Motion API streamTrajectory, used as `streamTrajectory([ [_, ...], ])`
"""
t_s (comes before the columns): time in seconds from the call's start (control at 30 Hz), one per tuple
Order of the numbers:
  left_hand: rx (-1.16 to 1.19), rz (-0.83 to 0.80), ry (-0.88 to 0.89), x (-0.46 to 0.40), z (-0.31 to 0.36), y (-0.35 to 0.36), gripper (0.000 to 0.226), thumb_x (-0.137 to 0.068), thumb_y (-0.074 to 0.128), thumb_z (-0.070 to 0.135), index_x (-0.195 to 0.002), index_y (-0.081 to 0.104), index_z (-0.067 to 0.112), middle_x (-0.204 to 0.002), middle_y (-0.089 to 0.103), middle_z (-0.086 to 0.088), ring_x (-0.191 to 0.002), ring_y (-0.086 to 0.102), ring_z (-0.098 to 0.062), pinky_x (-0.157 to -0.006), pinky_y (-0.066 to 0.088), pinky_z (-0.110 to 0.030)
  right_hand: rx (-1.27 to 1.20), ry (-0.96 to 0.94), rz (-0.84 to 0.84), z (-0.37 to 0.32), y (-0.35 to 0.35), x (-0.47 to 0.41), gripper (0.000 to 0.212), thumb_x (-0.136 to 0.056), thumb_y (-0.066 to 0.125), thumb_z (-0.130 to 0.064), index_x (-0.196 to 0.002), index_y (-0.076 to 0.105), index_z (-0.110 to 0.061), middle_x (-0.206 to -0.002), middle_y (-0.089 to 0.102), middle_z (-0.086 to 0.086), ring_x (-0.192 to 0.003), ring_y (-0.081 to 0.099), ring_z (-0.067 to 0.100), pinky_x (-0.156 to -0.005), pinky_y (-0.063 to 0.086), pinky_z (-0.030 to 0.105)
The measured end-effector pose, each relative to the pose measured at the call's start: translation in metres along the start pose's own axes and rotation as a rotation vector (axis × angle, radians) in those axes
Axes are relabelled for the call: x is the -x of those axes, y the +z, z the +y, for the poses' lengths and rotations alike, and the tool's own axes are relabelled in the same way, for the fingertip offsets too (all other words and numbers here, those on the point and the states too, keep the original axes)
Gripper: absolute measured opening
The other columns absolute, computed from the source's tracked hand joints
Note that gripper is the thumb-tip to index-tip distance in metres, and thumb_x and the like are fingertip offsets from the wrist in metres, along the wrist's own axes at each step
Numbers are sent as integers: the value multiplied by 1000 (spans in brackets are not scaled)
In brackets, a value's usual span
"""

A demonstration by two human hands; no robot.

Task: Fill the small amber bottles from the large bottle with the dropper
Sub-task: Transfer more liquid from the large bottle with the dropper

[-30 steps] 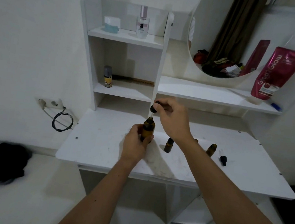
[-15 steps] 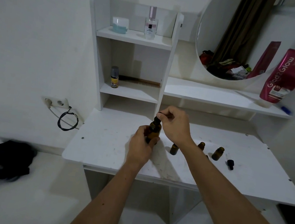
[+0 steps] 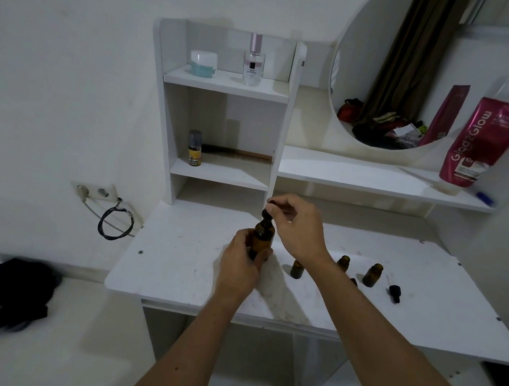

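my left hand is gripping the large amber bottle, fingers wrapped round its body, keeping it upright on the white desk. my right hand is pinching the black bulb of the dropper, which is sitting at the bottle's neck. three small amber bottles are standing open to the right: one just beside my right wrist, one behind my forearm, one further right. a second dropper cap is lying near them.
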State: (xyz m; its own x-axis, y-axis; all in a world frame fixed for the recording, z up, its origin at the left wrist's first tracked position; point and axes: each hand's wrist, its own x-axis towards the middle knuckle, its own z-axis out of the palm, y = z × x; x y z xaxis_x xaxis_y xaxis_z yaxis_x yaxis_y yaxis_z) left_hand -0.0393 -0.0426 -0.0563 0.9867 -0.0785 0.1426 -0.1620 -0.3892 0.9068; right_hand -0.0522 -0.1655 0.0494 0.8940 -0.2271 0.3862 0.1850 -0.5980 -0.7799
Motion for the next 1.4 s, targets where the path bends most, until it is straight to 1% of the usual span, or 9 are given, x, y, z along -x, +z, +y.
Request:
streamTrajectory([
  [0.1,-5,12,22,1,-1,-1,49,-93,72,40,-134,51,26,-128,65,9,-117,63,-15,-92,46,-22,-72,-10,38,-12,-9,-1,13,-97,69,-19,-108,76,-17,-102,76,-8,-96,71,3,-87,53,11],
  [0.3,104,103,28,12,6,-5,76,-82,81,46,-144,43,24,-143,53,7,-128,54,-15,-106,50,-34,-206,-105,174,-35,-44,3,16,-98,67,-16,-112,74,-14,-105,75,-9,-100,69,1,-92,53,14],
  [0.53,246,278,85,45,23,3,69,-82,85,29,-137,45,23,-127,52,6,-111,57,-12,-86,47,-10,-229,-101,288,-12,-101,20,17,-99,67,-16,-115,74,-14,-106,75,-6,-104,70,5,-95,53,18],
  [0.77,182,48,343,79,51,51,45,-84,81,36,-121,57,27,-111,63,15,-105,62,-10,-86,49,-17,-152,10,360,31,-143,47,16,-98,69,-18,-113,75,-19,-101,76,-12,-97,70,-4,-86,51,8],
  [0.93,76,-143,307,73,65,90,47,-98,65,33,-142,49,32,-142,51,19,-131,47,0,-111,42,-21,-100,61,382,55,-153,56,17,-97,69,-20,-113,75,-17,-99,77,-9,-96,71,0,-89,55,19],
  [1.03,0,-187,258,62,70,106,53,-102,59,28,-152,40,23,-154,44,10,-139,37,-1,-114,27,-14,-108,87,382,63,-154,56,15,-97,70,-19,-110,75,-19,-97,76,-12,-94,71,-1,-89,55,20],
  [1.13,-4,-220,200,54,73,117,54,-103,58,27,-153,41,18,-155,45,5,-144,40,-10,-119,31,-23,-109,89,360,68,-153,55,14,-97,70,-18,-110,75,-19,-95,76,-14,-93,71,-4,-87,54,14],
  [1.27,-18,-213,198,45,67,131,46,-101,63,20,-145,51,17,-140,60,5,-130,55,-10,-112,44,-28,-69,52,346,75,-151,55,13,-96,71,-13,-108,75,-14,-92,75,-14,-89,70,-7,-81,51,6],
  [1.4,-26,-180,211,39,63,138,26,-100,63,19,-126,63,22,-111,70,16,-103,65,1,-95,53,-25,-31,20,286,83,-145,54,12,-96,70,-13,-106,75,-13,-92,77,-7,-89,73,2,-81,57,15],
])
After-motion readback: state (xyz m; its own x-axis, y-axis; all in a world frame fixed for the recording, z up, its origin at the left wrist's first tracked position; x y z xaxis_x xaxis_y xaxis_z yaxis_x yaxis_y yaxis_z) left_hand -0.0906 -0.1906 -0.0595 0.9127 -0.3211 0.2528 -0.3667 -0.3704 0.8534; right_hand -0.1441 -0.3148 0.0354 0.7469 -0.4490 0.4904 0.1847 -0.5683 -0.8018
